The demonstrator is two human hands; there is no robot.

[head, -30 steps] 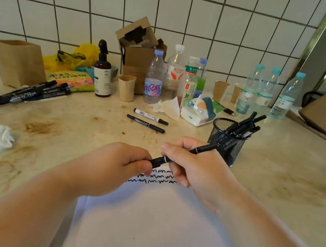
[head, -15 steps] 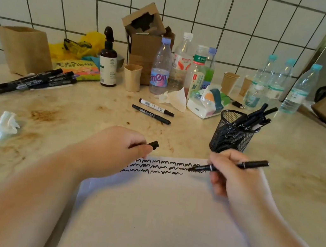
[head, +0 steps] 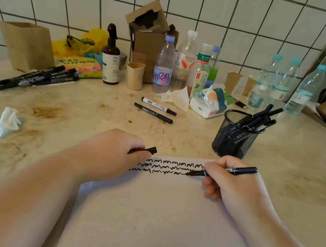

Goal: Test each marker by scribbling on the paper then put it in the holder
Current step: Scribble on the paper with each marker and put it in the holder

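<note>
At the far edge of the paper (head: 162,221), the right hand (head: 231,185) grips an uncapped marker (head: 223,172) like a pen, tip down at the end of the third row of black scribbles (head: 167,166), while the left hand (head: 112,156) is curled round the cap (head: 151,150) and rests on the sheet's corner. To do this step well, I would keep the stroke light and short (enough to show that ink flows), let the left hand's weight pin the paper so that it cannot slide on the table (head: 71,120), then press the cap fully home before dropping the marker into the mesh holder (head: 235,136) just beyond the sheet. The holder already bristles with markers leaning right, so the open left side looks the easier way in. Two loose markers (head: 156,109) lie mid-table and a bundle (head: 35,78) waits at far left. Hidden: the left fingertips under the hand, most of the cap, and the tip's exact contact with the paper; the paper's near edge runs out of view.
</note>
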